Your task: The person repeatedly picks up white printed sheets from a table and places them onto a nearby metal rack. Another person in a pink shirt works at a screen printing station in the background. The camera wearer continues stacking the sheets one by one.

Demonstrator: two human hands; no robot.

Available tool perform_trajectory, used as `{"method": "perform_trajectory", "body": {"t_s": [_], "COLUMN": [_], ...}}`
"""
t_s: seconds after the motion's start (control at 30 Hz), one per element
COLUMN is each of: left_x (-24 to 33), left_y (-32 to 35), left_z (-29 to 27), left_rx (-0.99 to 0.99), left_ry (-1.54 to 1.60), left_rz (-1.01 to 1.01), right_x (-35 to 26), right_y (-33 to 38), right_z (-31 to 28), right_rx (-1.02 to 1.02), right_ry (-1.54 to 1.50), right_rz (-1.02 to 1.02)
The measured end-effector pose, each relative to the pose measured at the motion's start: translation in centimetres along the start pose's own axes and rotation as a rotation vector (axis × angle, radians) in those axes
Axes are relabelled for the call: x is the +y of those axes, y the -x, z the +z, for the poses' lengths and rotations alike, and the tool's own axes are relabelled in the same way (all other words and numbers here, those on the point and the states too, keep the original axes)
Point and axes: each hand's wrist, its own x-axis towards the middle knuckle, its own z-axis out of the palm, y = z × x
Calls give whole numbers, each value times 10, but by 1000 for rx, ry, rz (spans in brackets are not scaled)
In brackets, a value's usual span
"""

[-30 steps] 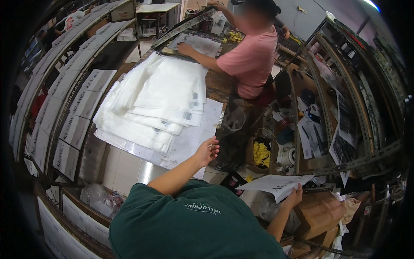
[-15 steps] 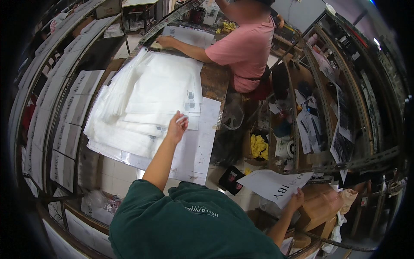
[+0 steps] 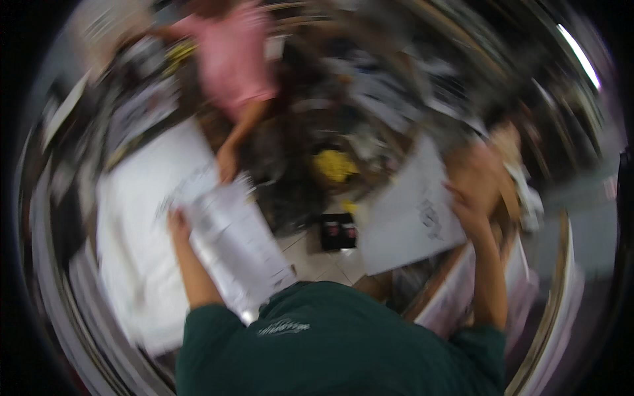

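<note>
My right hand (image 3: 469,210) grips a white sheet with dark print (image 3: 409,214) by its right edge, holding it out over the floor to the right. My left hand (image 3: 178,226) is over the table on the left, at the edge of a white sheet with dark lettering (image 3: 195,185). Motion smears its fingers, so whether it pinches that sheet cannot be told. Another person's hand (image 3: 226,165) reaches to the far side of the same sheet. White sheets or bags (image 3: 129,257) lie in a wide stack beside my left forearm.
A person in a pink top (image 3: 234,63) stands across the table. A pale, glossy board (image 3: 241,241) forms the table's near right part. On the floor are a black box (image 3: 337,231) and a box of yellow material (image 3: 335,166). Cardboard (image 3: 479,175) and racks stand at right.
The view has swung right and is blurred. My right hand still has its sheet, now held more upright. The other person has turned, an arm now reaching toward my left hand, with a lettered sheet between.
</note>
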Motion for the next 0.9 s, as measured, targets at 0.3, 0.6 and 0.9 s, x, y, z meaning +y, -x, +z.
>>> {"method": "perform_trajectory", "body": {"t_s": [0.3, 0.6, 0.9], "left_x": [115, 304, 364], "left_y": [87, 154, 202], "left_z": [-6, 21, 5], "left_rx": [203, -14, -277], "left_ry": [798, 1169, 1291], "left_rz": [-430, -376, -421], "right_x": [-105, -55, 48], "right_y": [61, 426, 634], "right_z": [-185, -433, -431], "right_rx": [206, 1007, 1239], "right_ry": [323, 484, 860], "right_rz": [117, 824, 1034]}}
